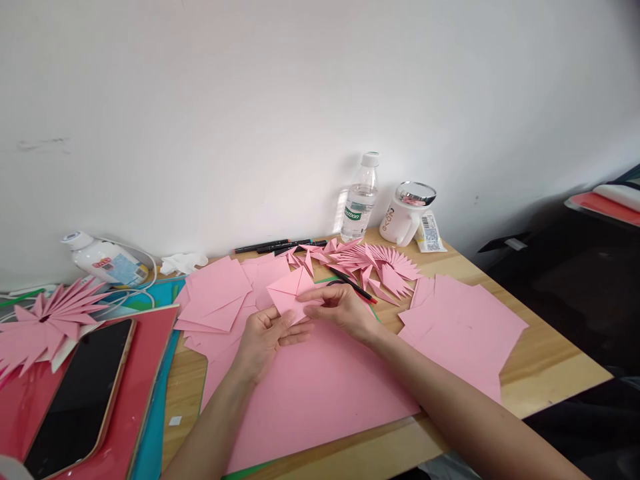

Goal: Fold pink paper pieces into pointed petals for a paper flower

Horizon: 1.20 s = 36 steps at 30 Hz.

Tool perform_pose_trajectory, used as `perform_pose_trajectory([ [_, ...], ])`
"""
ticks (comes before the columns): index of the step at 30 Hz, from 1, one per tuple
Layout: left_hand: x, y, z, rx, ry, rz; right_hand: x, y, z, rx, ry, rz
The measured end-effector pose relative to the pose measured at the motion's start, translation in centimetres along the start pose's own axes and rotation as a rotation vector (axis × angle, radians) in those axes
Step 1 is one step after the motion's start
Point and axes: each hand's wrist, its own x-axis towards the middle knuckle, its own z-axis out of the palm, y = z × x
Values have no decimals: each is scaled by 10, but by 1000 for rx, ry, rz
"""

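The left hand (264, 339) is held palm up, its forearm reaching in from the bottom edge; the right hand (347, 312) is brought in from the lower right, with its back turned upward. A folded pink paper square (287, 291) is held between them: its lower part is pinched by the left thumb and fingers, while its right side is gripped between the right thumb and bent fingers. Both sets of fingers are nearly closed, with only the paper between them.

Beneath the fingers, a large pink sheet (320, 400) is laid on the wooden table (545, 373). Loose pink sheets are spread to their left (217, 293) and right (467, 327). Beyond them, toward the white wall (225, 120), are set black pens (265, 247), a fan of folded pink pieces (393, 263), a water bottle (360, 207) and a white mug (397, 217). Well to their left, a smartphone (83, 397) is rested on a red folder (145, 373), near a pink pinwheel shape (47, 320).

The pinwheel shape and the smartphone are cut off by the frame. The square's right edge is partly covered by the right fingers, and a black pen-like item (353, 283) behind that hand is partly hidden.
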Motion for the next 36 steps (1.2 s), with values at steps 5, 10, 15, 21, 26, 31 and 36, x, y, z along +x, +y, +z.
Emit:
perform_pose_trajectory([
  [5, 0, 0, -1, 23, -17, -10, 1, 1, -1, -20, 14, 31],
  [10, 2, -1, -3, 66, -27, -67, 1, 3, -2, -72, 10, 47],
  [15, 3, -1, -6, 46, -74, -64, 1, 7, -1, -101, 9, 46],
  [21, 3, -2, -4, 27, -46, -43, 1, 6, -1, -106, 10, 80],
  [26, 3, -5, -1, 78, 2, 6, 1, 3, -1, -133, 13, 64],
  [31, 1, -4, -1, 130, 11, 18, 1, 0, -3, -145, 3, 59],
  [36, 1, 0, -3, 173, -16, 14, 2, -2, -11, -90, -39, 56],
])
